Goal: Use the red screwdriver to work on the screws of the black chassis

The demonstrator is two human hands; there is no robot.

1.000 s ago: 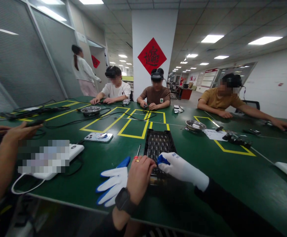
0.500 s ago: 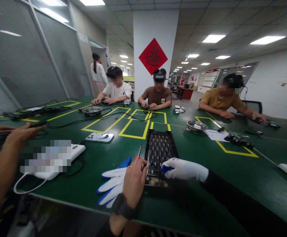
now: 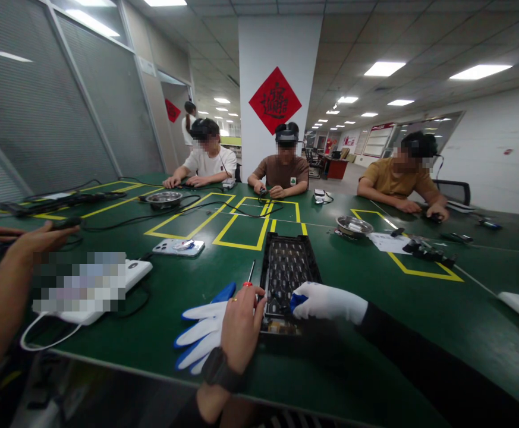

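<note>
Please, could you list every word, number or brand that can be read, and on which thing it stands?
"招財進寶", seemingly, as one merged character: red diamond sign on the pillar.
Too small or blurred: doorway sign; wall boards; mark on the right glove.

Tray (image 3: 288,258) before you at frame centre, glove (image 3: 203,327) to its lower left; phone (image 3: 170,247) left of centre, bowl (image 3: 352,234) right

Counted around one black slotted tray (image 3: 289,260): two white-and-blue gloves (image 3: 330,302) (image 3: 202,333), at four and eight o'clock; one red-handled screwdriver (image 3: 248,283), at nine; one silver phone (image 3: 172,248), between nine and ten; two metal bowls (image 3: 163,205) (image 3: 355,236), at ten and two; two red diamond signs (image 3: 275,100) (image 3: 172,110), at eleven and twelve; three seated people (image 3: 210,163) (image 3: 281,171) (image 3: 395,178), at eleven, twelve and two.
</note>
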